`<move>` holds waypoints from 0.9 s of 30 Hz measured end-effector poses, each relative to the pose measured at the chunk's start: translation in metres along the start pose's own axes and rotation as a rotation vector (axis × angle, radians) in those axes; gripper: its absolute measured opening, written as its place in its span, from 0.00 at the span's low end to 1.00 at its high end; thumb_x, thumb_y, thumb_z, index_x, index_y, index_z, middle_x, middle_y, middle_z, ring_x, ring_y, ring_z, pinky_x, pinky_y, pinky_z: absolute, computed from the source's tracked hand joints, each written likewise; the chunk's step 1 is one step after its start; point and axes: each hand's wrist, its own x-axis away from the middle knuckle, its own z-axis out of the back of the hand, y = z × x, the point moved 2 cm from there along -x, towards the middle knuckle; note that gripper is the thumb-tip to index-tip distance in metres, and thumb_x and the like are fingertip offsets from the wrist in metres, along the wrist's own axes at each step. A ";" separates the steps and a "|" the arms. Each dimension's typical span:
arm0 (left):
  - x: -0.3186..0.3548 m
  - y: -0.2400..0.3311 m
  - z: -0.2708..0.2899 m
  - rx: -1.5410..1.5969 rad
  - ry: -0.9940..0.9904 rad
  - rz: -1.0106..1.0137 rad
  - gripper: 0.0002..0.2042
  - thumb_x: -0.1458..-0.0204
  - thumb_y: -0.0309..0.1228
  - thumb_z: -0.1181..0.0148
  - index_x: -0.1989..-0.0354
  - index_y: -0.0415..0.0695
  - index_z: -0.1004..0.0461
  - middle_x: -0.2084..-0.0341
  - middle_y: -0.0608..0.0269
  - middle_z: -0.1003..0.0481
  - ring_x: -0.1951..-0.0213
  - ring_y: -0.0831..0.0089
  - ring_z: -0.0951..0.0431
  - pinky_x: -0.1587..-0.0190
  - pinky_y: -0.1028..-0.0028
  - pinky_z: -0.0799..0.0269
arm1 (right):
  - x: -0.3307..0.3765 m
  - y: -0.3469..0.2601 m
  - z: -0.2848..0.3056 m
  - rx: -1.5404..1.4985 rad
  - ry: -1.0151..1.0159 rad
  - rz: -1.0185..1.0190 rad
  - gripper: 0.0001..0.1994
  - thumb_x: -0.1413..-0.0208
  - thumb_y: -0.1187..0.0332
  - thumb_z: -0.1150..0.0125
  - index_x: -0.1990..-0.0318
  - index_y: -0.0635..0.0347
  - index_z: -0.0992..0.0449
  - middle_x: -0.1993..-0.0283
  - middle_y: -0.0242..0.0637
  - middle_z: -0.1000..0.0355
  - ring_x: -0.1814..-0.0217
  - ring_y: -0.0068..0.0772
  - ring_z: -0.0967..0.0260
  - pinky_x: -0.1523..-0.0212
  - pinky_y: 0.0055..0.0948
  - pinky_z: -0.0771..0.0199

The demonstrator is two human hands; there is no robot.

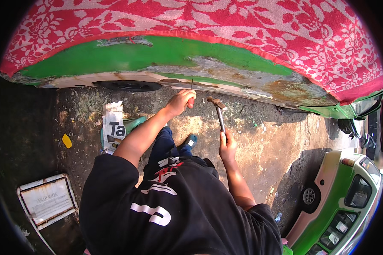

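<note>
My left hand is closed around a screwdriver-like tool with a reddish handle. Its thin dark shaft points up at the lower edge of a green and cream vehicle body; whether the tip touches the panel I cannot tell. In my right hand is a hammer, gripped by its dark handle. The rusty brown hammer head is raised to the right of the tool, apart from it. Along the panel, paint is worn away to grey and rust-coloured patches.
A red and pink floral cloth drapes over the vehicle, above its dark wheel. On the stained ground lie a printed white sheet and a yellow scrap. A framed sign stands lower left; a green and white van is parked lower right.
</note>
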 end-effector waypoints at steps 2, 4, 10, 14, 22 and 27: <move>-0.013 0.009 -0.001 -0.022 -0.007 -0.042 0.15 0.61 0.19 0.41 0.62 0.43 0.30 0.57 0.59 0.25 0.54 0.57 0.26 0.52 0.63 0.30 | 0.003 0.008 0.001 -0.029 0.034 -0.024 0.10 0.39 0.66 0.43 0.53 0.59 0.25 0.80 0.39 0.32 0.82 0.25 0.36 0.77 0.27 0.35; -0.021 0.017 0.001 -0.073 0.012 -0.092 0.15 0.62 0.19 0.39 0.63 0.43 0.30 0.59 0.62 0.25 0.57 0.59 0.27 0.54 0.65 0.30 | 0.003 0.012 0.002 -0.083 0.049 -0.039 0.10 0.38 0.66 0.44 0.53 0.60 0.25 0.80 0.37 0.33 0.82 0.23 0.38 0.78 0.26 0.36; -0.040 0.033 -0.001 -0.073 -0.020 -0.130 0.14 0.63 0.21 0.38 0.65 0.44 0.29 0.65 0.66 0.25 0.58 0.61 0.27 0.53 0.65 0.32 | 0.015 0.026 0.010 -0.064 0.041 -0.146 0.10 0.38 0.67 0.44 0.55 0.62 0.24 0.81 0.35 0.34 0.81 0.21 0.40 0.79 0.26 0.39; -0.048 0.041 -0.012 -0.098 -0.122 -0.094 0.12 0.61 0.22 0.39 0.65 0.45 0.29 0.64 0.67 0.26 0.57 0.61 0.28 0.52 0.66 0.32 | 0.027 0.041 0.012 -0.130 0.106 -0.184 0.09 0.38 0.67 0.44 0.56 0.63 0.24 0.82 0.35 0.34 0.81 0.22 0.39 0.78 0.27 0.39; -0.074 0.040 -0.052 -0.299 -0.271 -0.316 0.12 0.60 0.21 0.43 0.65 0.47 0.28 0.65 0.65 0.28 0.54 0.62 0.29 0.44 0.57 0.37 | 0.046 0.073 0.015 -0.194 0.211 -0.298 0.11 0.38 0.65 0.44 0.56 0.64 0.24 0.81 0.35 0.34 0.79 0.21 0.39 0.77 0.27 0.38; -0.097 0.029 -0.094 -0.400 -0.577 -0.462 0.11 0.57 0.27 0.39 0.64 0.49 0.29 0.69 0.63 0.32 0.56 0.63 0.28 0.41 0.55 0.39 | 0.052 0.100 0.018 -0.350 0.333 -0.390 0.11 0.37 0.67 0.46 0.56 0.66 0.24 0.76 0.24 0.36 0.75 0.13 0.44 0.75 0.18 0.43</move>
